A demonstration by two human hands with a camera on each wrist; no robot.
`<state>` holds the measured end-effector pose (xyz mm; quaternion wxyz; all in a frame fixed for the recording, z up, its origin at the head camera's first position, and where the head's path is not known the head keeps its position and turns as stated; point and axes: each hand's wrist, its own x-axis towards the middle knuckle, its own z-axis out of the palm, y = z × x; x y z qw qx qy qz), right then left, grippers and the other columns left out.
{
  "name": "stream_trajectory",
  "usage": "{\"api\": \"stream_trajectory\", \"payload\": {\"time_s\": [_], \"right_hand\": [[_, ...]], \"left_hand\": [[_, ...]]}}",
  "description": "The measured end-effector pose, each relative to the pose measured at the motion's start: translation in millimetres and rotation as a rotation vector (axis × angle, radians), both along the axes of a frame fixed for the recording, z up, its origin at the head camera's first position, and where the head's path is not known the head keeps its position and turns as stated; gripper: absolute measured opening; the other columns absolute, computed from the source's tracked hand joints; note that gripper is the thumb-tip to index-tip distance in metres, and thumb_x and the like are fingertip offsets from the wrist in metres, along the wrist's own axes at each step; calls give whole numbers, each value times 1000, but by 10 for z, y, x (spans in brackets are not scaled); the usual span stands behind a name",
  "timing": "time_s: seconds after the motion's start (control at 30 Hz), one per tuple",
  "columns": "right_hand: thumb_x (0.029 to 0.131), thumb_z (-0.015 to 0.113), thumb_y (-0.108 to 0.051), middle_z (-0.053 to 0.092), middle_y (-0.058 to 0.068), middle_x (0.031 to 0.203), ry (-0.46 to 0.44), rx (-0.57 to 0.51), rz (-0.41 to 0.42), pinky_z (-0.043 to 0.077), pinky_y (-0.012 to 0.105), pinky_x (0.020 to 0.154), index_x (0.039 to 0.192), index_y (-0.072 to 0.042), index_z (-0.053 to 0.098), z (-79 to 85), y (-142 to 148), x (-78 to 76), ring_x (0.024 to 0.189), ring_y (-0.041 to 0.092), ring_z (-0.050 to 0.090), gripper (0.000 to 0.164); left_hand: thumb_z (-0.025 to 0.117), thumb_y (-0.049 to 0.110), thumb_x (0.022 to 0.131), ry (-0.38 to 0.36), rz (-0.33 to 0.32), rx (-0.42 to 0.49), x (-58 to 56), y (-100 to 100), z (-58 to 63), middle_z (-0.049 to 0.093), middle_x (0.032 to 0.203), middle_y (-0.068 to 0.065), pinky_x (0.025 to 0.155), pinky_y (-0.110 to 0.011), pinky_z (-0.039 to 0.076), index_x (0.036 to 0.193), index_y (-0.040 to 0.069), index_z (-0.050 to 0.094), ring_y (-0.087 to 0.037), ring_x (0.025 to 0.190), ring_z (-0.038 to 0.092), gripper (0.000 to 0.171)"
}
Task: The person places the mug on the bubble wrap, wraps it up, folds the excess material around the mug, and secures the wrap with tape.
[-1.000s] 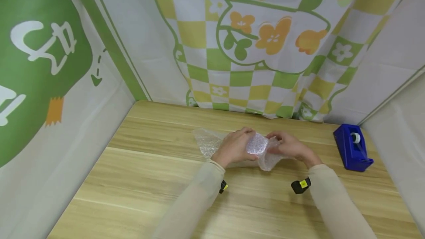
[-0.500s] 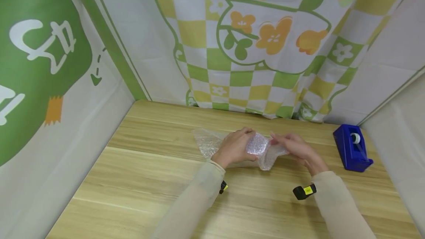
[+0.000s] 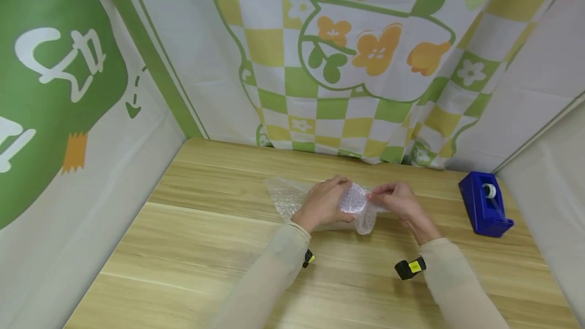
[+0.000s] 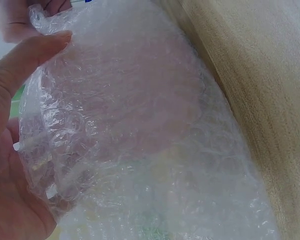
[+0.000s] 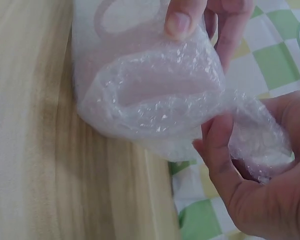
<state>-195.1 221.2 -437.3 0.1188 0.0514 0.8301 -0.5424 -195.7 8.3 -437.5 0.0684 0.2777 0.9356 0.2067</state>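
A pinkish mug (image 5: 155,87) lies on its side inside clear bubble wrap (image 3: 285,199); its ring-shaped handle (image 5: 99,22) shows faintly through the layers in the right wrist view. My left hand (image 3: 321,203) grips the wrapped body from the left, thumb on the near side and fingers over the far side. At the mug's right end, my right hand (image 3: 399,202) pinches a gathered loose end of the wrap (image 5: 257,137) between thumb and fingers. The wrap's other end spreads out flat to the left, beyond my left hand.
A blue tape dispenser (image 3: 484,212) with a white roll stands at the table's right side. Behind the wooden table (image 3: 192,258) hangs a patterned curtain (image 3: 338,110). A black wrist camera (image 3: 408,268) sits at the right sleeve.
My right hand has shifted right, then back left toward the mug's end, drawing the loose wrap closer against it. My left hand stays in place on the wrapped mug.
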Motion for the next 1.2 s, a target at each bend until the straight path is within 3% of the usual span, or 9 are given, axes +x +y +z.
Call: {"api": "stream_trajectory", "payload": {"time_s": [0.2,0.5,0.6,0.77,0.8,0.9,1.0,1.03,1.2], "right_hand": [[82,79,-5,61,18,100,67,108,-60,53,27,64,116,11,58,103,-104,35,79,19,59,43],[80,82,-8,60,12,89,137,201,-124,49,26,56,111,9,61,139,-191,100,74,18,56,41],[84,79,-11,63,10,88,121,133,-122,52,26,57,112,10,60,146,-184,123,71,15,58,40],[100,65,-21,67,13,96,57,-107,-84,61,29,70,120,16,54,169,-125,140,76,13,68,43],[102,62,-26,68,12,96,52,-162,-65,61,31,73,120,16,55,101,-68,109,78,14,70,46],[106,54,-16,68,12,100,29,-267,0,60,32,80,125,21,52,90,-1,115,84,14,71,42],[100,58,1,69,12,100,53,-277,63,60,32,81,124,23,52,51,44,125,84,12,70,33],[96,59,9,69,14,101,67,-259,74,60,31,81,124,25,51,105,12,156,83,11,69,33],[88,71,9,69,14,95,138,-178,75,59,26,73,117,21,59,35,-20,137,77,10,68,34]], "left_hand": [[85,44,79,0,-6,-14,1,1,-1,44,155,-8,116,-44,35,152,6,44,-24,139,46,92],[85,45,80,17,-12,-8,-4,-19,-31,43,156,-9,116,-44,34,152,5,43,-25,140,44,92],[85,45,80,26,-15,4,-8,-24,-44,43,156,-10,116,-44,34,151,5,44,-25,141,44,92],[85,44,80,41,-17,17,-13,-25,-51,43,156,-10,117,-43,33,151,4,45,-25,142,43,91],[85,44,80,42,-17,17,-13,-24,-49,43,156,-10,117,-43,32,151,4,45,-25,142,42,91],[85,44,80,40,-14,13,-13,-24,-44,43,157,-10,118,-43,31,151,4,44,-25,142,42,92],[85,44,80,39,-13,13,-16,-22,-48,43,157,-10,118,-42,32,152,4,44,-25,142,42,92],[85,44,80,39,-13,15,-17,-21,-51,43,157,-10,118,-42,32,152,4,44,-25,142,42,93],[85,44,80,43,-19,25,-22,-11,-65,44,156,-11,117,-42,33,152,4,43,-25,141,43,93]]}}
